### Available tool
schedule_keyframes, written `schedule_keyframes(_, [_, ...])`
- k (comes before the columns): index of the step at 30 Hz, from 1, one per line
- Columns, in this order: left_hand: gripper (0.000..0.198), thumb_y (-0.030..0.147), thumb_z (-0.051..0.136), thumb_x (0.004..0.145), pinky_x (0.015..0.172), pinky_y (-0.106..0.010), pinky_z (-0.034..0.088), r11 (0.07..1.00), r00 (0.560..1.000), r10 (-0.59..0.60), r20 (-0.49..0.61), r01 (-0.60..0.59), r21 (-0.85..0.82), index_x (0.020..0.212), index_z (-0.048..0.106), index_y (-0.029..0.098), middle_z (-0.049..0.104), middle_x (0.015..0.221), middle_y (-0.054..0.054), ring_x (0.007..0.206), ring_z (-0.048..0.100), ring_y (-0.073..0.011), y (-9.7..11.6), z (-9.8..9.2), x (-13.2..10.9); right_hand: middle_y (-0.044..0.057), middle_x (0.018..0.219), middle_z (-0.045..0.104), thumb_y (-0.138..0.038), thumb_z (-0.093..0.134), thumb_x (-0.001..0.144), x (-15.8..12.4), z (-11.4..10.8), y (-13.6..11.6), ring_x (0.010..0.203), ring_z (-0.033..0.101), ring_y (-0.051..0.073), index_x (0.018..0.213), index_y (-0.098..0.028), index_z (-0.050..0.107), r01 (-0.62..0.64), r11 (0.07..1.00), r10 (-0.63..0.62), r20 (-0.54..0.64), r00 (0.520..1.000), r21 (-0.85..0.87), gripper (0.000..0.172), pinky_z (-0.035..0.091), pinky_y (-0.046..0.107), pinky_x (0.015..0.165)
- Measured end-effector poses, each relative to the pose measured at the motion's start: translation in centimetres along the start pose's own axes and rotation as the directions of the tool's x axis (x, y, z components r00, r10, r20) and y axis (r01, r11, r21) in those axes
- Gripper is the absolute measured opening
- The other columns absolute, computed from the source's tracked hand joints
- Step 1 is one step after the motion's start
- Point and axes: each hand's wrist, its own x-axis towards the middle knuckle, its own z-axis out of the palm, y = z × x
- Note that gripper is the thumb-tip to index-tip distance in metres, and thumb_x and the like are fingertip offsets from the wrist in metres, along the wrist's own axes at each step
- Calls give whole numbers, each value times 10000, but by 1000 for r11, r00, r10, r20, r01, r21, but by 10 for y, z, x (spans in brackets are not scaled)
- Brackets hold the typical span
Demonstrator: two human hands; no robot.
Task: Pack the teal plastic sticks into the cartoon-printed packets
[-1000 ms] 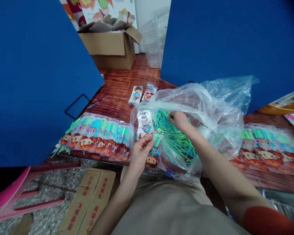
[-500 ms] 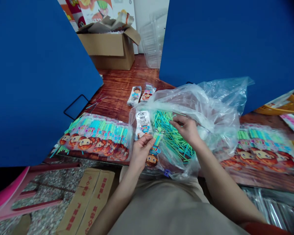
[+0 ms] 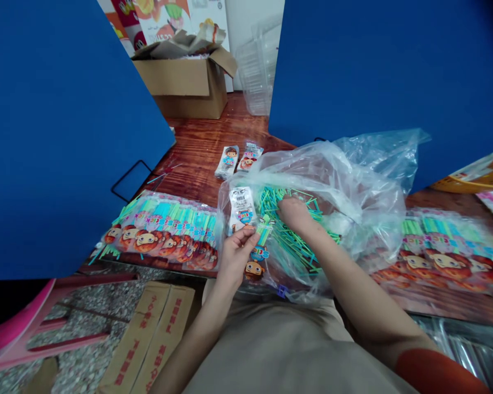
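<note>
"What are the hands doing?"

"The left hand (image 3: 232,253) pinches a packet (image 3: 259,254) beside the sticks (image 3: 296,246). The right hand (image 3: 296,215) is down among them, fingertips hidden; I can't tell whether it grips any."

"And around them?"

"The clear bag (image 3: 312,158) lies open about the sticks on the table (image 3: 201,142); a row of packets (image 3: 168,238) lies to the left."

"What could go wrong?"

"A loose pinch might let the packet tip and spill; tangled sticks could drag extras out."

"What's changed?"

"Half a second ago the right hand's fingers showed; now they're buried. The left hand hasn't shifted."
</note>
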Motion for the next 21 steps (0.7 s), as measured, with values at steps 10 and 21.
schedule_keyframes(10, [323, 402, 900, 545, 877, -272, 472, 1000, 1000, -3, -10, 3, -4, 717, 754, 171, 741, 946, -59, 944, 638, -182, 3, 2, -2, 106, 1044, 739, -314, 525, 950, -16, -1, 27, 946, 671, 225, 1024, -157, 734, 45, 970, 7, -215, 977, 239, 272, 467, 295, 829])
schedule_keyframes(21, [227, 364, 844, 650, 686, -204, 448, 993, 994, 71, 89, -79, 83, 714, 742, 171, 624, 786, -7, 728, 548, -109, -13, 10, 5, -7, 713, 710, -491, 716, 804, -52, -18, 20, 638, 678, 155, 848, -220, 569, 304, -8, 279, -290, 915, 953, 312, 566, 292, 648])
